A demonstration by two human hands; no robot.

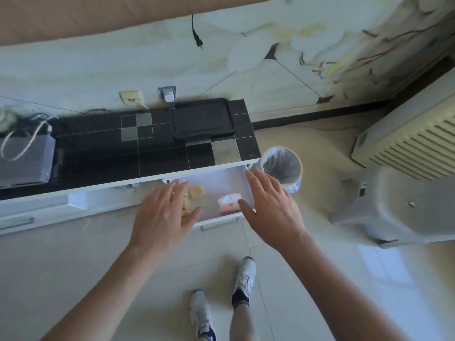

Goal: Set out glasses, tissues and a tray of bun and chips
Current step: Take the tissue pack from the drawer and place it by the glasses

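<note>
A white drawer point(221, 179) stands pulled out from the low cabinet. Inside lie a round pale bun point(196, 191), a stack of chips point(185, 207) partly behind my left hand, and a pack of tissues point(229, 204) with a pink base. My left hand point(163, 212) hovers open over the drawer's left side, above the chips. My right hand point(270, 205) hovers open at the drawer's right edge, beside the tissues. A black tray point(203, 120) rests empty on the cabinet's dark tiled top. No glasses are in view.
A lined waste bin point(282, 166) stands right of the cabinet. A grey plastic stool point(389, 205) and a white appliance point(406, 136) fill the right side. A grey box with cords point(24, 161) sits on the cabinet's left end. My feet point(221, 299) are on the tiled floor.
</note>
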